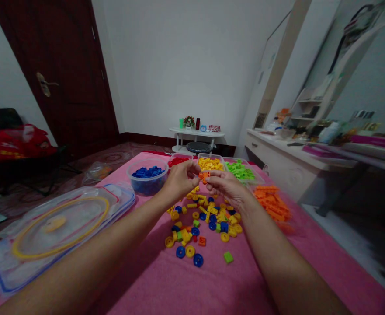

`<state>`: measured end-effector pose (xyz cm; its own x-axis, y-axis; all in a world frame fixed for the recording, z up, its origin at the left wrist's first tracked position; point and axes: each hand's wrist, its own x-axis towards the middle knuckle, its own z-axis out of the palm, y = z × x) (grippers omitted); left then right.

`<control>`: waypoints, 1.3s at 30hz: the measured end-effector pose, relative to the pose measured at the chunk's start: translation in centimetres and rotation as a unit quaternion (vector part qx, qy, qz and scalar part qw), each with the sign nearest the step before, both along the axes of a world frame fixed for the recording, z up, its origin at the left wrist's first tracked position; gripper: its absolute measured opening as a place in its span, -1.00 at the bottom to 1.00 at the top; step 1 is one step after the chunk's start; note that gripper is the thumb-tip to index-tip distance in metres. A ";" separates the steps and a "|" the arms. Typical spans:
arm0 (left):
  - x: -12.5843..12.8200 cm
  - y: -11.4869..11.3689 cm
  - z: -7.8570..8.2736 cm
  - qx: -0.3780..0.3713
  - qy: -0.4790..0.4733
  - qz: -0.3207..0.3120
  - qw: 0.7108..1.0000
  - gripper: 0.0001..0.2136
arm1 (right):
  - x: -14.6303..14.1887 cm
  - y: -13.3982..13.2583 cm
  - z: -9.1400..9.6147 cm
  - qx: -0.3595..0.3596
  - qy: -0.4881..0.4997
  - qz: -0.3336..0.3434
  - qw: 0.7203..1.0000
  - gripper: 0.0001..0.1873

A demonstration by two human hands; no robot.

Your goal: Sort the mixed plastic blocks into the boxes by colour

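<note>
Above a loose pile of toy bricks, my two hands meet at a small orange toy brick [205, 176]. My right hand [227, 186] pinches it between thumb and fingers. From the other side, my left hand [182, 177] has its fingertips closed at the brick's left end. Below lies a mixed pile [208, 210] of yellow, blue, green and red bricks and wheels. Nearer to me, blue wheels, yellow wheels, a red brick [202, 241] and a green brick [228, 257] lie on the pink cloth [179, 288].
Behind my hands stand containers of blue bricks [149, 172], red bricks [177, 161], yellow bricks [211, 164] and green bricks [240, 169]. Orange bricks [272, 203] lie heaped at the right. Stacked plastic lids [61, 227] cover the left side. A white dresser [277, 157] stands right.
</note>
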<state>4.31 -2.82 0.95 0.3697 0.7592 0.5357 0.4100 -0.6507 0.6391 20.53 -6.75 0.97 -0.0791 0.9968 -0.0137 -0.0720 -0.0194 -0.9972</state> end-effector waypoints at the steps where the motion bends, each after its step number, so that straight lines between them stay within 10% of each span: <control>1: 0.5 -0.2 -0.1 0.008 -0.030 -0.007 0.999 -0.84 | 0.2 -0.1 0.2 -0.002 0.020 0.009 1.000 -0.70; 14: 2.6 -1.9 -3.4 -0.023 -0.083 -0.079 0.993 -0.59 | 0.5 -0.2 0.5 0.010 -0.269 -0.053 0.962 -0.86; 17: 2.6 -2.3 -3.4 -0.023 -0.066 -0.080 0.994 -0.60 | 3.1 -0.3 1.5 0.028 -0.378 -0.126 0.917 -0.89; 21: 1.7 -1.8 -2.8 -0.018 -0.027 -0.025 0.999 -0.70 | 8.7 -0.9 2.3 0.034 -0.579 -0.273 0.768 -0.87; 28: -2.5 1.6 -1.9 -0.040 0.214 0.041 0.975 -0.80 | 12.2 -1.4 2.2 -0.050 -0.627 -0.280 0.725 -0.57; 35: -5.2 2.1 -1.6 -0.086 0.462 0.080 0.879 -0.86 | 3.7 -1.3 2.3 0.095 -0.581 -0.031 0.808 -0.78; 39: -5.3 2.2 -2.3 -0.078 0.474 0.091 0.873 -0.83 | -0.9 -2.1 0.5 0.139 -0.581 0.168 0.784 -0.79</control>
